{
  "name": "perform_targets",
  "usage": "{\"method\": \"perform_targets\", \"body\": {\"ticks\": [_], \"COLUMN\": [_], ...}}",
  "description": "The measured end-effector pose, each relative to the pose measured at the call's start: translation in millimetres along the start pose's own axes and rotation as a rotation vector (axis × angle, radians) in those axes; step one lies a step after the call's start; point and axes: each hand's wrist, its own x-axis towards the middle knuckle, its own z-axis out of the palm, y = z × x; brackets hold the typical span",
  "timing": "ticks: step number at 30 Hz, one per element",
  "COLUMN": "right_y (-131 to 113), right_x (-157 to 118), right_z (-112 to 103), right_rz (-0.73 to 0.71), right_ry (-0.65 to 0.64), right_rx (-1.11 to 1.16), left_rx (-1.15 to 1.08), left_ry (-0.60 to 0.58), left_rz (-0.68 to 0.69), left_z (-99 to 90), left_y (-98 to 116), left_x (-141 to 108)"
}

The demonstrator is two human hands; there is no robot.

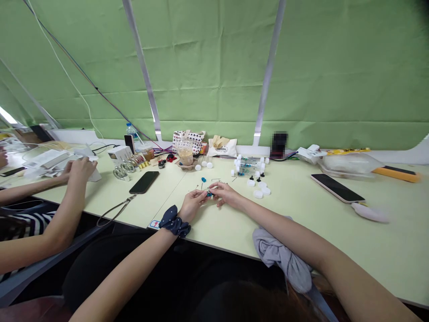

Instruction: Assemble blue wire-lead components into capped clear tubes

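Note:
My left hand and my right hand meet over the pale table near its front edge. Between their fingertips is a small blue and dark part, too small to name and partly covered by the fingers. Both hands are closed on it. Just beyond them lie a blue round piece and a bent thin metal rod. To the right of my hands are loose white caps, several small black pieces and a stack of transparent tubes with blue inside.
A dark phone with a wrist strap lies left; another phone lies right. At the back stand a plastic drink cup, a patterned bag and a white pouch. Another person's hand handles white items at left. A grey cloth hangs near my right forearm.

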Motion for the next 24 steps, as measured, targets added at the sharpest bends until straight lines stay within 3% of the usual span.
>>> {"method": "perform_targets", "body": {"ticks": [4,24], "right_y": [-1.0,3.4], "right_x": [-1.5,1.6], "right_z": [0.0,-1.7], "right_rz": [0.012,0.027], "right_ry": [-0.052,-0.042], "right_rx": [-0.005,-0.013], "left_rx": [0.001,0.012], "left_ry": [-0.003,-0.011], "left_rz": [-0.011,-0.011], "left_z": [0.3,-0.9], "left_y": [0.7,-0.5], "left_x": [-0.2,0.8]}}
